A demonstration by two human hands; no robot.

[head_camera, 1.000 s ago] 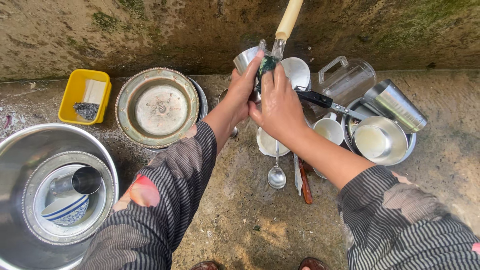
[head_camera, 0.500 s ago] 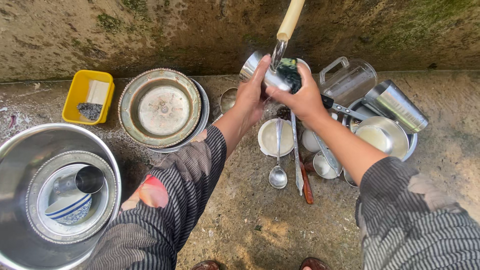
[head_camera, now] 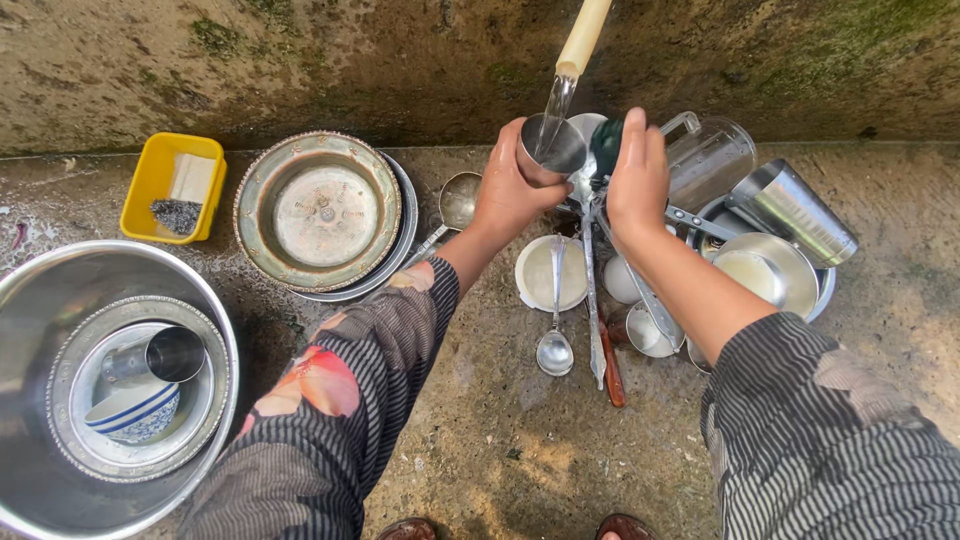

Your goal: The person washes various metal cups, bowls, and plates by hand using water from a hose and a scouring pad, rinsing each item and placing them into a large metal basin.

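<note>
Both hands work under the running pipe point(head_camera: 580, 40): the left hand point(head_camera: 510, 190) wraps a steel tumbler point(head_camera: 548, 150), mouth up to catch water, while the right hand point(head_camera: 638, 180) clutches a green scrubber point(head_camera: 604, 140) just beside it.

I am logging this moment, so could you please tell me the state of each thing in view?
Left hand: gripping the steel cup.
Steel cup: mouth up, under the water stream.
Right hand: holding a green scrubber.
Green scrubber: beside the cup.
Pipe: running water.
Yellow tub: holds soap and scourer.
Large basin: holds a plate, tumbler, bowl.
Ladle: lying on the ground.
</note>
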